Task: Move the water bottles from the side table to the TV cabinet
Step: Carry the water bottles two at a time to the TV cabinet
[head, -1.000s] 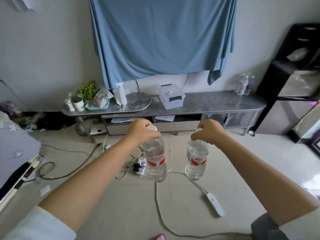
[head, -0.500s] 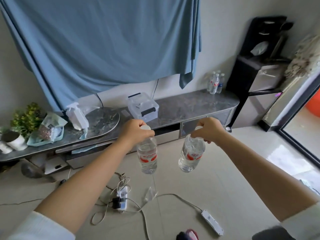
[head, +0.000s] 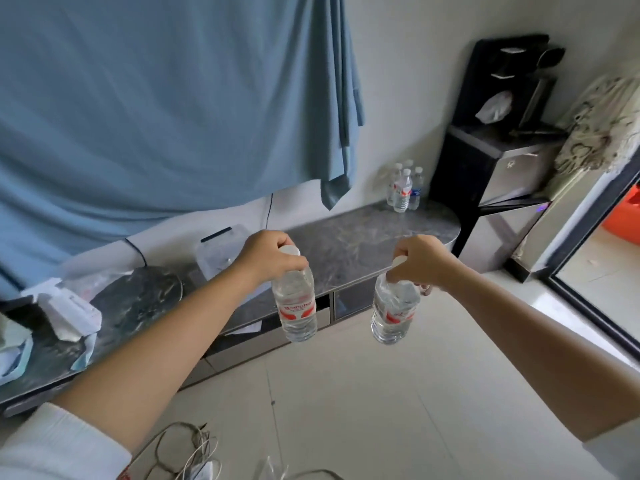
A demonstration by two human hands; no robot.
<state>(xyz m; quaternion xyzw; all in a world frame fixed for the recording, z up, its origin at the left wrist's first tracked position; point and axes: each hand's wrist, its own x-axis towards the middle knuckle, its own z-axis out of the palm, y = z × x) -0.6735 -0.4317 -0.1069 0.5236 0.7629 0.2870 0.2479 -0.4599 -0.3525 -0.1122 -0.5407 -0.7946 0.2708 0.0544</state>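
My left hand (head: 268, 259) grips the white cap and neck of a clear water bottle (head: 297, 308) with a red label, which hangs upright over the floor. My right hand (head: 420, 263) holds a second water bottle (head: 393, 313) by its neck, tilted slightly. Both hang just in front of the dark marble-topped TV cabinet (head: 356, 237). Several water bottles (head: 403, 187) stand together at the cabinet's far right end, against the wall.
A clear storage box (head: 221, 247) sits on the cabinet behind my left hand, with a spray bottle (head: 65, 311) and bags further left. Blue cloth (head: 166, 105) hangs above. A black stand (head: 498, 161) is at right. Cables (head: 187, 452) lie on the floor.
I have come closer to the cabinet and turned right. Both bottles, still held by their necks, now hang at the cabinet's front edge. The floor power strip has left view.
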